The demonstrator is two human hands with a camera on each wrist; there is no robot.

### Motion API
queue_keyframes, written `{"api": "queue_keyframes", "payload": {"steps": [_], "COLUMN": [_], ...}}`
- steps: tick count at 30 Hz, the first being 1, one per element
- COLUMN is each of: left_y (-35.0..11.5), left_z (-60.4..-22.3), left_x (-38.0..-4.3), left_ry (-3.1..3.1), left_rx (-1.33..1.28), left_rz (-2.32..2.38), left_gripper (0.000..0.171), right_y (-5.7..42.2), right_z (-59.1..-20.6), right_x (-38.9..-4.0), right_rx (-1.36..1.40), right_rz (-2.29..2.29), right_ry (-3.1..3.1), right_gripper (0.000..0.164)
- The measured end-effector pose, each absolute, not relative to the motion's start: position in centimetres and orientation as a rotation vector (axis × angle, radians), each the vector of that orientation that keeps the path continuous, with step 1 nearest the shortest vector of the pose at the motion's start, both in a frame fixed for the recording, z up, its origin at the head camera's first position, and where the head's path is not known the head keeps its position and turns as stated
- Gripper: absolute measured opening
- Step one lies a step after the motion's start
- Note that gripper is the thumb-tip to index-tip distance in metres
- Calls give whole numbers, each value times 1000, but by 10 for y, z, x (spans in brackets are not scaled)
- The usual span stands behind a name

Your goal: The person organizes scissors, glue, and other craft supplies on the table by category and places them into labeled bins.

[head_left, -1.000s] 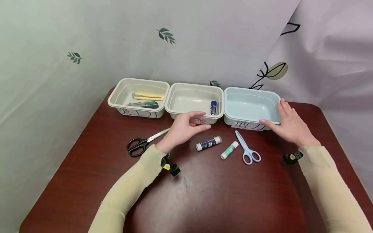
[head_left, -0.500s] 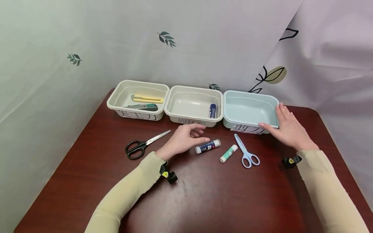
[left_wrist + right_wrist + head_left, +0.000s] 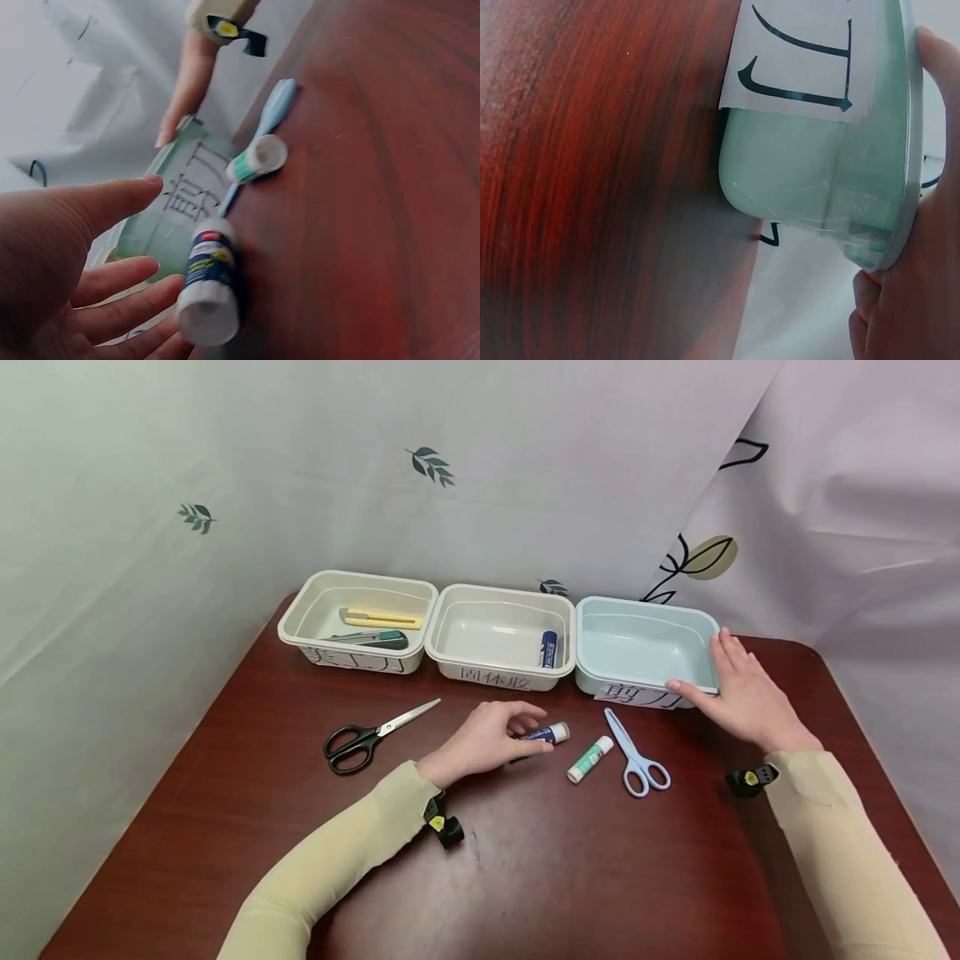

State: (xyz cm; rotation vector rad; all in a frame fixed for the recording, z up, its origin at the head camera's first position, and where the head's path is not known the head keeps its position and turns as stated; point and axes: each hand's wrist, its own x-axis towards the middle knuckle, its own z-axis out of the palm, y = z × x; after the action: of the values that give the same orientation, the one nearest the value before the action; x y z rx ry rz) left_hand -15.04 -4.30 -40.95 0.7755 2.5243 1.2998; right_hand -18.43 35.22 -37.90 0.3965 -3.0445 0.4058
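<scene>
Lowered since a second ago, the left hand (image 3: 486,741) is now at the navy glue stick (image 3: 543,735) on the table (image 3: 570,868), thumb and fingers spread without gripping, though I can't tell whether they touch it, while the right hand (image 3: 752,700) rests straight-fingered on the blue bin (image 3: 637,642). I count one green glue stick (image 3: 590,759) and two scissors, black-handled scissors (image 3: 367,739) and light-blue scissors (image 3: 632,752), beside it. Of three bins, the left bin (image 3: 367,591) holds two cutters, the yellow cutter (image 3: 382,619) and green cutter (image 3: 367,638), and the middle bin (image 3: 480,633) one capped stick (image 3: 549,647).
</scene>
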Motion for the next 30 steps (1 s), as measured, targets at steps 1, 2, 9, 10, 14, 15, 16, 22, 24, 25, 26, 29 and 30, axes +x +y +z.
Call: {"api": "queue_keyframes", "payload": {"steps": [1,2,9,10,14,15,16,22,24,25,26,29,30], "left_y": [-41,-39,-28,-26,-23,-22,-22,-20,-19,-19,-19,-19,-19], "left_z": [-411,-412,-417,-418,-420,-420,-420,-422,-422,-422,-422,-422,-421], "left_x": [-150,-149,-143,-142,-141,-140,-140,-140,-140,-140,-140,-141,-141], "left_ry": [2533,2537,2587,2601,2649,2656,2662,2694,2694,2692,2690,2689,2689], "left_rx": [789,800,838,845,867,866,864,858,853,851,853,854,856], "left_rz": [1280,1267,1151,1124,1044,1032,1025,977,978,983,986,987,987], "left_gripper": [51,51,44,42,36,35,34,30,30,30,30,30,29], "right_y": [352,353,353,353,353,353,353,352,351,351,351,351,351], "right_z": [-379,-379,-380,-380,-380,-379,-379,-378,-377,-377,-377,-376,-376], "right_x": [-184,-184,-185,-185,-185,-185,-185,-184,-184,-184,-184,-184,-184], "right_rx": [397,398,402,402,403,403,403,400,400,401,402,401,400], "right_rz": [405,404,408,408,416,417,417,413,412,410,413,413,411], "right_ry": [-3045,-3045,-3045,-3046,-3047,-3047,-3047,-3052,-3053,-3052,-3052,-3054,-3055], "right_gripper": [104,104,104,104,103,103,103,103,103,103,103,102,102]}}
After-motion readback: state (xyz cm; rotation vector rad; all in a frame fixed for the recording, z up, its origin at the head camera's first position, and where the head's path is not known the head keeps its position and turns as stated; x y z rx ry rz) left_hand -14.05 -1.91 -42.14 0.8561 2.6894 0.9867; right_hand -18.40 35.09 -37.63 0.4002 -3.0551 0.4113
